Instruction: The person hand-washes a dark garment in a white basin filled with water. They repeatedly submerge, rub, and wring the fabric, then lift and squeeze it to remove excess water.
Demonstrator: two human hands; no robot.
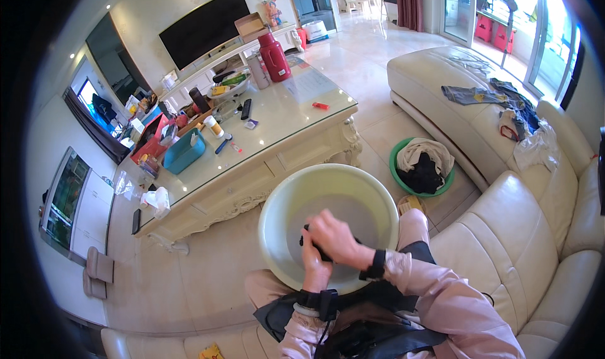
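Between my knees stands a large pale green basin (pixel 276 203) with cloudy grey water (pixel 302 212) in it. Over the water, my left hand (pixel 314 264) grips a wet-looking black cloth (pixel 324 255) from below. My right hand (pixel 333 238) is closed on the same cloth from above, its fingers slightly blurred. Most of the cloth is hidden by my hands, so what garment it is cannot be told. Both wrists wear black straps, and a cable runs from the left one.
A green basin (pixel 394 181) of white and black clothes sits on the floor to the right, beside a soap bar (pixel 412 203). Ahead is a glass-topped coffee table (pixel 279 137) with a red thermos (pixel 274 59) and a blue bin (pixel 185 152). A cream leather sofa (pixel 496 217) curves around me.
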